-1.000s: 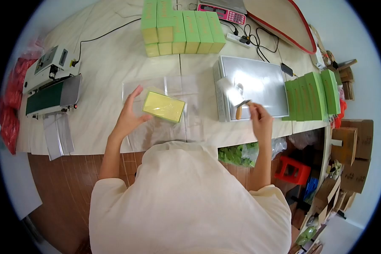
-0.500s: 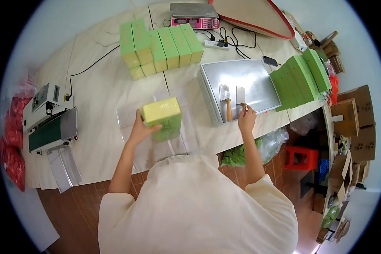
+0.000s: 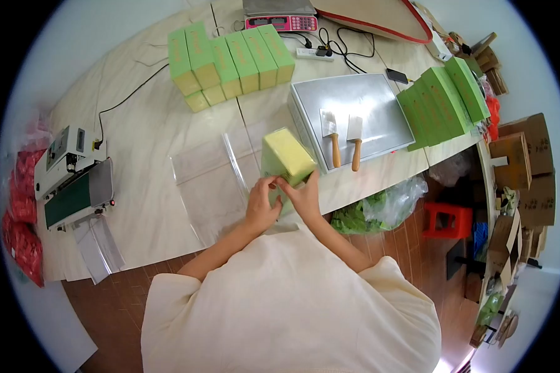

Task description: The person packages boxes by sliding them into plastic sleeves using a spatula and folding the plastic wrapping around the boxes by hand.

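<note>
A yellow-and-green box (image 3: 287, 153) in clear film stands near the table's front edge, close to the metal plate. Both hands are at its near side. My left hand (image 3: 264, 202) has its fingers bent against the box's lower edge, and my right hand (image 3: 302, 194) pinches there with its thumb meeting the left fingers. What the fingertips grip is too small to make out. Clear plastic sheets (image 3: 208, 186) lie flat to the left of the box. Two wooden-handled scrapers (image 3: 335, 149) rest side by side on the silver metal plate (image 3: 376, 112).
Green boxes (image 3: 230, 65) are stacked at the back, with more (image 3: 438, 109) at the right. A sealing machine (image 3: 78, 177) stands at the left. A pink scale (image 3: 281, 23), cables and a phone (image 3: 397, 76) are at the back. A red stool (image 3: 448, 221) is below, right.
The box has moved right and turned. My right hand has let go of a scraper, now lying on the plate, and has come over to the box beside my left hand.
</note>
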The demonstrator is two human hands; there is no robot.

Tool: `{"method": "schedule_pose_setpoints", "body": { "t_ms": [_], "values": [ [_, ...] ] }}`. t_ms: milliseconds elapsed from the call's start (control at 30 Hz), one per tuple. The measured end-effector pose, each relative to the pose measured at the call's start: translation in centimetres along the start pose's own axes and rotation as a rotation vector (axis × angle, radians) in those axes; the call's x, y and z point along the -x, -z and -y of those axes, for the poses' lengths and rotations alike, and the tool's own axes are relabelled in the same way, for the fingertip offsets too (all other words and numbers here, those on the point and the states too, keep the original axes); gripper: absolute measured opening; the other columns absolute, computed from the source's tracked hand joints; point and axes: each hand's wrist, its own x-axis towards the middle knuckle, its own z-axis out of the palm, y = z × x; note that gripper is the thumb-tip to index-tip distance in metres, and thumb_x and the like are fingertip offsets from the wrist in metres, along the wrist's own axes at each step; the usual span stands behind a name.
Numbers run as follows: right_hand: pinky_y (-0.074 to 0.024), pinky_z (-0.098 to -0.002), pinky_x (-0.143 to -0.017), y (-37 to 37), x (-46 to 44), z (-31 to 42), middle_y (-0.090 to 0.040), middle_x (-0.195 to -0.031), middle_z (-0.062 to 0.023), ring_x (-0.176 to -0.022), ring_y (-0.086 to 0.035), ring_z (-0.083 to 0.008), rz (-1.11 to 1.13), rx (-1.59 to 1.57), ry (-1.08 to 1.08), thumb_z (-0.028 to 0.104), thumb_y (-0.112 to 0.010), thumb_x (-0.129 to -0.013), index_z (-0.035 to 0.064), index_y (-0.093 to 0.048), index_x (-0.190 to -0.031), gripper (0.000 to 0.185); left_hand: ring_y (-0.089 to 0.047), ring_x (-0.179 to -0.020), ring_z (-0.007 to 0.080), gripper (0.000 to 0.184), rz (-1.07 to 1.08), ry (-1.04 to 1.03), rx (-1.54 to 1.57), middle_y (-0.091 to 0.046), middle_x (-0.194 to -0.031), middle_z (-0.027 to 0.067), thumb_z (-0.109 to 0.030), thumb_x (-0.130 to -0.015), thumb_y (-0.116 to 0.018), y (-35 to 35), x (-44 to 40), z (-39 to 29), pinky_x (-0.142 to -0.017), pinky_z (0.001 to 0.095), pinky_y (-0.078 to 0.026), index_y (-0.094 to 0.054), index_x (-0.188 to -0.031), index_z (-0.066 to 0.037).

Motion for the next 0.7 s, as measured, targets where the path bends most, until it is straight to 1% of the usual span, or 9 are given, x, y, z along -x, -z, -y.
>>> {"method": "schedule_pose_setpoints", "body": {
  "t_ms": [33, 67, 133, 167, 200, 267, 367, 467, 700],
  "values": [
    [-0.0456, -0.0374, -0.091, 0.6, -0.1, 0.0, -0.055, -0.111, -0.0202, -0.107, -0.056, -0.0303, -0.055, -0.011, -0.059, 0.024, -0.085, -0.071, -0.0023, -0.043, -0.121, 0.070, -0.050, -0.114, 0.0304, 0.062, 0.148, 0.093, 0.046, -0.050, -0.122, 0.0178, -0.003, -0.076, -0.070, 0.3, 0.2, 0.2, -0.100, 0.0383, -0.039, -0.040, -0.130, -0.001],
    [-0.0471, -0.0371, -0.088, 0.9, 0.0, -0.5, -0.056, -0.110, -0.0190, -0.103, -0.058, -0.0317, -0.059, 0.055, 0.025, 0.019, -0.086, -0.068, -0.0008, -0.044, -0.116, 0.066, -0.050, -0.117, 0.0251, 0.041, 0.071, 0.195, 0.132, -0.052, -0.124, 0.0133, -0.008, -0.089, -0.060, 0.6, 0.5, 0.3, -0.102, 0.0381, -0.037, -0.046, -0.127, -0.001],
    [-0.0468, -0.0369, -0.089, 1.1, 0.2, 0.3, -0.057, -0.112, -0.0186, -0.104, -0.058, -0.0308, 0.008, 0.110, 0.003, 0.019, -0.085, -0.069, -0.0013, -0.043, -0.117, 0.068, -0.048, -0.120, 0.0236, 0.039, -0.115, 0.317, 0.344, -0.050, -0.128, 0.0125, -0.018, -0.095, -0.052, 0.9, -0.8, 1.7, -0.104, 0.0374, -0.036, -0.045, -0.130, -0.002],
    [-0.0465, -0.0368, -0.090, 1.0, 0.3, 0.7, -0.057, -0.114, -0.0182, -0.105, -0.058, -0.0298, 0.077, 0.164, -0.019, 0.019, -0.084, -0.069, -0.0019, -0.041, -0.119, 0.069, -0.046, -0.124, 0.0221, 0.040, -0.306, 0.439, 0.552, -0.049, -0.133, 0.0116, -0.028, -0.102, -0.045, 1.1, -1.4, 2.5, -0.106, 0.0367, -0.034, -0.044, -0.132, -0.003],
    [-0.0465, -0.0368, -0.090, 0.7, 0.5, 1.1, -0.057, -0.114, -0.0182, -0.105, -0.058, -0.0298, 0.084, 0.163, -0.019, 0.019, -0.084, -0.069, -0.0019, -0.041, -0.119, 0.069, -0.046, -0.124, 0.0221, 0.040, -0.312, 0.442, 0.550, -0.049, -0.133, 0.0116, -0.028, -0.102, -0.045, 1.8, -1.7, 2.8, -0.106, 0.0367, -0.034, -0.044, -0.132, -0.003],
    [-0.0465, -0.0366, -0.091, -0.3, 0.8, 1.7, -0.056, -0.115, -0.0188, -0.106, -0.058, -0.0310, 0.159, 0.250, 0.008, 0.019, -0.084, -0.069, -0.0021, -0.041, -0.122, 0.072, -0.039, -0.132, 0.0204, 0.056, -0.272, 0.491, 0.683, -0.043, -0.140, 0.0106, -0.045, -0.105, -0.026, 3.7, -2.2, 2.5, -0.112, 0.0358, -0.028, -0.037, -0.141, -0.004],
    [-0.0480, -0.0391, -0.090, -1.6, 0.9, 1.9, -0.057, -0.114, -0.0197, -0.106, -0.058, -0.0355, 0.150, 0.156, 0.180, 0.015, -0.085, -0.065, 0.0002, -0.040, -0.129, 0.080, -0.028, -0.139, 0.0262, 0.063, -0.205, 0.422, 0.580, -0.035, -0.146, 0.0147, -0.050, -0.104, -0.021, 6.1, -2.7, 0.1, -0.115, 0.0368, -0.019, -0.029, -0.145, -0.003],
    [-0.0471, -0.0396, -0.091, -2.7, 0.4, 2.1, -0.056, -0.118, -0.0205, -0.110, -0.057, -0.0359, 0.205, 0.138, 0.169, 0.014, -0.084, -0.066, 0.0004, -0.040, -0.129, 0.078, -0.025, -0.140, 0.0222, 0.060, -0.313, 0.413, 0.613, -0.033, -0.148, 0.0117, -0.048, -0.104, -0.026, 7.6, -2.6, -0.9, -0.116, 0.0359, -0.017, -0.029, -0.146, -0.005],
    [-0.0449, -0.0417, -0.095, -3.8, -0.7, 0.4, -0.051, -0.123, -0.0251, -0.115, -0.051, -0.0406, 0.264, 0.342, 0.311, 0.016, -0.082, -0.069, -0.0024, -0.036, -0.134, 0.083, -0.034, -0.134, 0.0226, 0.054, -0.358, 0.406, 0.519, -0.041, -0.142, 0.0132, -0.042, -0.105, -0.032, 8.2, -3.0, 1.6, -0.114, 0.0362, -0.022, -0.030, -0.144, -0.005]
  ]
}}
